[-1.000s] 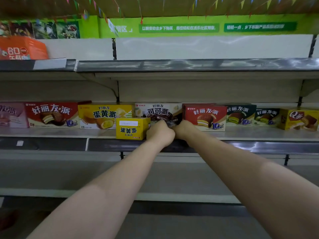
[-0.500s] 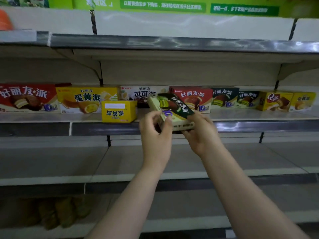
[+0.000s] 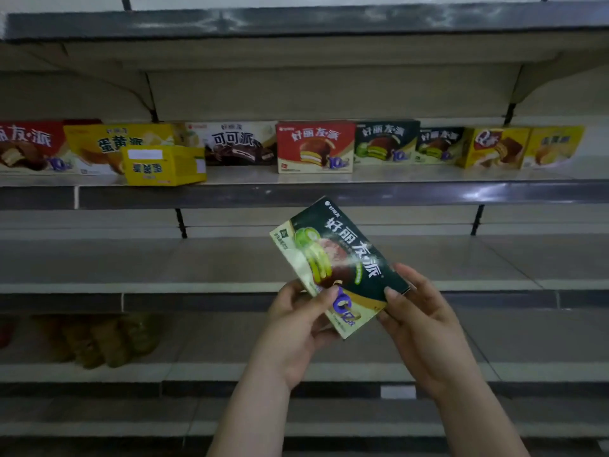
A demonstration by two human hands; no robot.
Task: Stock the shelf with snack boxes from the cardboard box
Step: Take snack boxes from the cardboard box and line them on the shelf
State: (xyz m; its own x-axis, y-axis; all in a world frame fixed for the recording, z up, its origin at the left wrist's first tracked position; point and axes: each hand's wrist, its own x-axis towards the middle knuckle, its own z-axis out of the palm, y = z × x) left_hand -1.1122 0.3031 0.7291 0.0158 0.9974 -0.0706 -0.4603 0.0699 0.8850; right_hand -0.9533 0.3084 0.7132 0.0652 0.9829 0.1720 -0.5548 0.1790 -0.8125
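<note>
A dark green snack box [image 3: 342, 258] with a green pie picture is tilted in the air below the stocked shelf [image 3: 395, 174]. My left hand [image 3: 296, 328] grips its lower left corner, thumb on the front face. My right hand [image 3: 425, 324] holds its lower right edge, thumb on the front and fingers behind. A row of snack boxes stands on that shelf: yellow [image 3: 112, 146], cocoa white [image 3: 237, 143], red [image 3: 314, 146], two dark green [image 3: 385, 141] and yellow ones at the right [image 3: 494, 148]. The cardboard box is out of view.
A small yellow box [image 3: 163, 165] sits upside down at the shelf's front edge, before the yellow row. The shelf below [image 3: 131, 262] is bare. Several dim bagged goods [image 3: 99, 338] lie on a lower shelf at the left. Another shelf board [image 3: 296, 21] runs overhead.
Both hands have come down and back from the stocked shelf with the green box, which now hangs lower and more tilted. The view has dropped toward the lower shelves.
</note>
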